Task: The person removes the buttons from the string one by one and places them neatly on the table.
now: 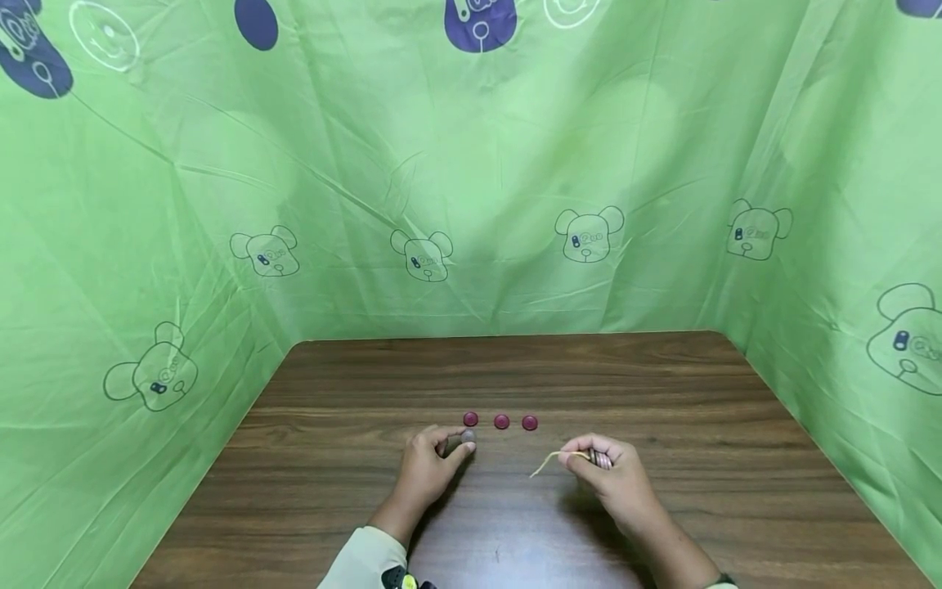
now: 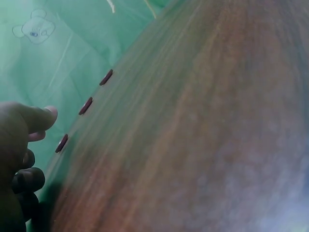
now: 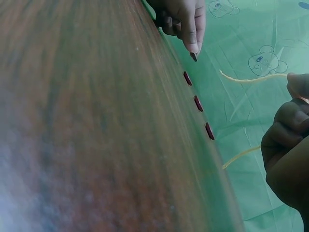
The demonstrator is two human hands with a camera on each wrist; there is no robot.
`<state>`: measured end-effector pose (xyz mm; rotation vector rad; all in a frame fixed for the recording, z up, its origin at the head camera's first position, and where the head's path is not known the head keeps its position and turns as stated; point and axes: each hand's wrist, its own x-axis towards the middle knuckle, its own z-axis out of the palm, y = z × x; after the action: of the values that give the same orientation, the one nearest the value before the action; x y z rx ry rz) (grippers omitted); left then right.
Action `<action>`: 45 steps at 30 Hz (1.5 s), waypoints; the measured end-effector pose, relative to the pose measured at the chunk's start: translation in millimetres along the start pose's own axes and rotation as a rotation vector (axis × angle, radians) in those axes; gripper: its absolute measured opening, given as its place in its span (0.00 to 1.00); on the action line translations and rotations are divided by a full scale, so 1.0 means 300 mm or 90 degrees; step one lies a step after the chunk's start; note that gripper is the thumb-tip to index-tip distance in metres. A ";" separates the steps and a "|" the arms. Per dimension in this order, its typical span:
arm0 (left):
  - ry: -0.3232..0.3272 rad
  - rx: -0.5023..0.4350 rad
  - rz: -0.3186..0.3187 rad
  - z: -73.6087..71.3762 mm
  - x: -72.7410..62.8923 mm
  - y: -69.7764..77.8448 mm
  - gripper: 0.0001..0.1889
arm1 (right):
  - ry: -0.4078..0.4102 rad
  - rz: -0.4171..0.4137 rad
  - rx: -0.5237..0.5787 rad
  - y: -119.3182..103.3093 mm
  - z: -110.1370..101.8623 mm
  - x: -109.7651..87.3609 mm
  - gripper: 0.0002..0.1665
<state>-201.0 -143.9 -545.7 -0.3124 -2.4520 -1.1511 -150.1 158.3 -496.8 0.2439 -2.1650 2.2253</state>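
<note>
Between thumb and forefinger, my left hand (image 1: 427, 470) pinches a small grey button (image 1: 468, 437) above the table. In the right wrist view that button (image 3: 193, 56) shows edge-on at the fingertips. Three dark red buttons lie in a row just beyond: a left one (image 1: 470, 419), a middle one (image 1: 501, 421) and a right one (image 1: 530, 423). My right hand (image 1: 614, 478) grips a yellow string (image 1: 548, 461), its free end hanging to the left. Pinkish and dark striped pieces (image 1: 601, 460) show inside the curled fingers; their kind is unclear. The string's other end (image 3: 241, 155) sticks out below that hand.
The brown wood-grain table (image 1: 353, 380) lies under both hands. Green printed cloth (image 1: 500, 164) hangs behind it and along both sides. A pale sleeve (image 1: 364, 560) and a dark wrist strap with a yellow-green part (image 1: 405, 580) are on the left arm.
</note>
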 end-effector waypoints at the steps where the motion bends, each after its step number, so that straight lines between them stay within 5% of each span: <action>1: -0.003 0.002 -0.003 0.000 0.000 -0.001 0.11 | 0.000 0.000 0.001 0.000 0.001 0.000 0.11; 11: -0.077 0.024 -0.100 -0.009 0.012 0.001 0.14 | 0.011 0.015 0.009 0.001 0.002 -0.001 0.12; 45: -0.097 0.094 -0.098 -0.006 0.007 -0.002 0.15 | 0.066 0.064 0.014 -0.001 0.006 0.009 0.13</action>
<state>-202.5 -145.4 -544.2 -0.1752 -2.7183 -1.0335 -152.5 156.2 -496.1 0.0198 -2.1461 2.2584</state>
